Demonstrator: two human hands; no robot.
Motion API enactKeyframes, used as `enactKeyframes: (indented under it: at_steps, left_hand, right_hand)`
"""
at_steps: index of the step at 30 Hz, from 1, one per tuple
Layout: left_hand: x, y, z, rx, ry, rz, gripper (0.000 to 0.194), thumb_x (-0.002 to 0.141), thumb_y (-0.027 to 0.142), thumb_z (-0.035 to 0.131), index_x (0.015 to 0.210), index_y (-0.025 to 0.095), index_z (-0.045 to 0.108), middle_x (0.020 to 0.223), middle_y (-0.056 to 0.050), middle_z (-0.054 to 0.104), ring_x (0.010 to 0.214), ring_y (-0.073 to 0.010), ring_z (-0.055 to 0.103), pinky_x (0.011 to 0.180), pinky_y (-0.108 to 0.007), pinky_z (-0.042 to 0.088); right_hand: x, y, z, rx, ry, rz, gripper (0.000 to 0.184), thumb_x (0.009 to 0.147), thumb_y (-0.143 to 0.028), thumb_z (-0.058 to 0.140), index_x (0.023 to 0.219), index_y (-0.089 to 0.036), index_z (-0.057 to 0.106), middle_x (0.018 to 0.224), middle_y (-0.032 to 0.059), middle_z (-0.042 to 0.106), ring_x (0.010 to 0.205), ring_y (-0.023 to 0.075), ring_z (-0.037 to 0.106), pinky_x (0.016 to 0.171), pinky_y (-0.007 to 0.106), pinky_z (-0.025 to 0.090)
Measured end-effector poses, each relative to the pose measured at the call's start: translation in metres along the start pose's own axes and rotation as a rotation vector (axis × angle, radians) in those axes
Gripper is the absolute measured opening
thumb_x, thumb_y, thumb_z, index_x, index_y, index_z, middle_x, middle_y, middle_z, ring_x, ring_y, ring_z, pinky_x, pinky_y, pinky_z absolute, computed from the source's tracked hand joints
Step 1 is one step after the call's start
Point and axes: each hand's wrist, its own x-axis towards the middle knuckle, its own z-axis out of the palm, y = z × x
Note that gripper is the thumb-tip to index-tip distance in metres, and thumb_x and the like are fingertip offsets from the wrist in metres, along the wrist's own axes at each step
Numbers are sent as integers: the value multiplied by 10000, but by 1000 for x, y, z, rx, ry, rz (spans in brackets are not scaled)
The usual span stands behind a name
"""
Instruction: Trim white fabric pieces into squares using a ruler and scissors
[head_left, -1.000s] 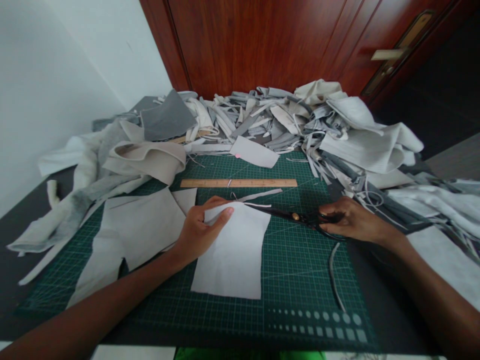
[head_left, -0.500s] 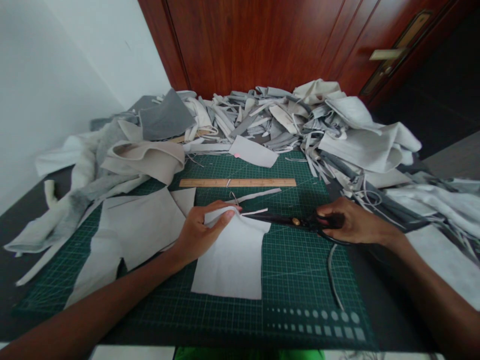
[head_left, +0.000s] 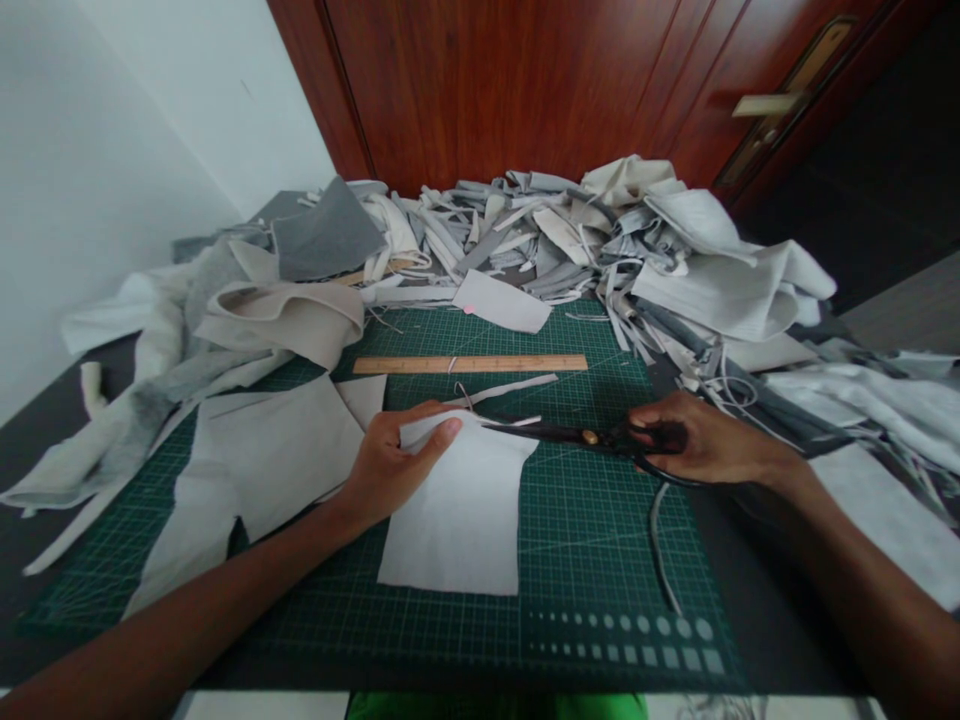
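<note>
My left hand (head_left: 401, 455) pinches the upper left edge of a white fabric piece (head_left: 457, 520), thumb on top. That piece hangs down onto the green cutting mat (head_left: 592, 560). My right hand (head_left: 697, 440) is closed around the handles of black scissors (head_left: 590, 437) with a brass pivot. Their blades point left and lie along the fabric's top edge, close to my left fingertips. A narrow strip partly cut from that edge sticks out above the blades. Behind it lies a loose pale strip (head_left: 525, 388). A thin grey strip (head_left: 660, 550) rests below my right hand.
A wooden ruler (head_left: 517, 364) lies across the mat, with a pale cut piece (head_left: 502, 300) behind it. White fabric pieces (head_left: 281, 455) lie left of my hand. Heaped scraps (head_left: 517, 235) line the back, before a wooden door (head_left: 510, 90); more fabric (head_left: 735, 290) is piled right.
The scissor blades dipped slightly below the fabric's top edge, then came back up to it. My left hand keeps its hold. The whole view has shifted slightly.
</note>
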Motion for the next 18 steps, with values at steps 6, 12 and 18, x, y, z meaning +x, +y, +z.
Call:
enactKeyframes:
  at_steps: [6, 12, 18]
  left_hand:
    - [0, -1, 1, 7, 3, -4, 247, 940, 320, 616, 926, 160, 804, 735, -7, 742, 551, -103, 609, 451, -167, 426]
    - [-1, 0, 3, 13, 25, 12, 223, 921, 310, 629, 904, 167, 800, 696, 7, 734, 506, -95, 580, 416, -162, 398]
    - [-3, 0, 2, 65, 88, 9, 228, 905, 314, 635, 820, 161, 781, 589, 24, 677, 447, -93, 532, 378, -165, 344]
  right_hand:
    - [1, -1, 1, -37, -6, -11, 264, 835, -362, 642, 703, -208, 472, 620, -41, 455, 539, 105, 399, 490, 237, 273]
    - [3, -4, 2, -76, 24, -37, 276, 859, -396, 620, 711, -205, 486, 622, -31, 477, 548, 111, 422, 507, 242, 298]
    - [1, -5, -1, -15, 65, -28, 316, 837, -408, 672, 679, -216, 477, 595, -33, 465, 525, 113, 412, 480, 245, 303]
